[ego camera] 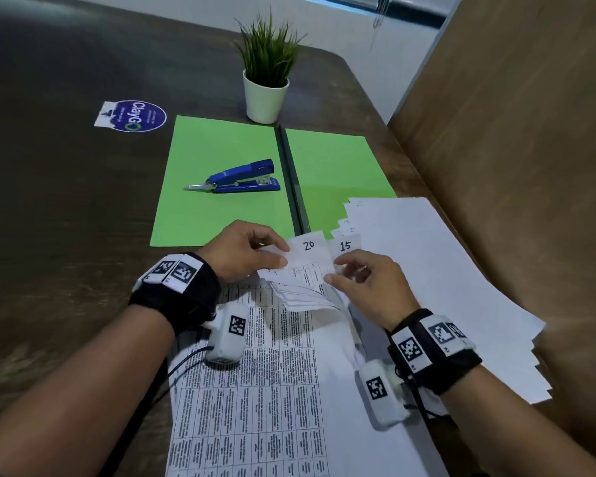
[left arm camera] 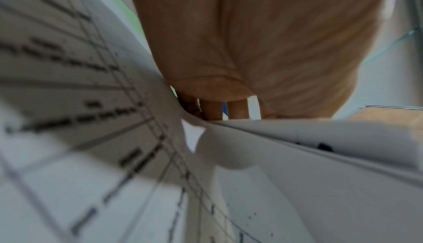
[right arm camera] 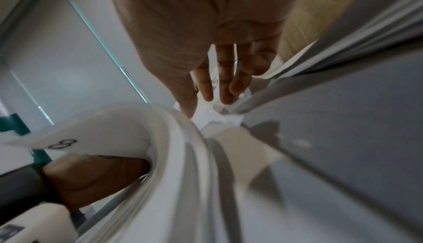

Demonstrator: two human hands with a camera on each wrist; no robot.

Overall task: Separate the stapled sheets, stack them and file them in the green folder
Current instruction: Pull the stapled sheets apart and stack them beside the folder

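- On the dark wooden table (ego camera: 66, 208), far left, lies a round blue sticker (ego camera: 139, 116) reading "ClayGo".
- Right of it the green folder (ego camera: 217, 173) lies open and flat, with a blue stapler (ego camera: 241, 177) resting on its left leaf; a potted plant (ego camera: 266, 74) stands just behind the folder.
- Near the front edge, the left hand (ego camera: 246, 251) pinches the top corner of the stapled sheets (ego camera: 303, 270), thumb and fingers curled round the paper; the corner is folded back and marked "20".
- The right hand (ego camera: 365, 280) pinches the neighbouring sheet, marked "15", at the same corner, fingers bent over the paper.
- Below both hands the printed pages lie flat on the table, covered in table text too small to read.
- To the right a fanned pile of blank white sheets (ego camera: 444, 270) overlaps the folder's right leaf.
- Only the left wrist view shows the left hand (left arm camera: 251, 48) from beneath, its fingers (left arm camera: 211, 109) behind curled pages; the print is blurred.
- Only the right wrist view shows the right hand (right arm camera: 206, 39) from below, fingertips (right arm camera: 226, 93) on crumpled paper, and a curled corner bearing an "8".
- The staple itself is hidden by the fingers in every view.
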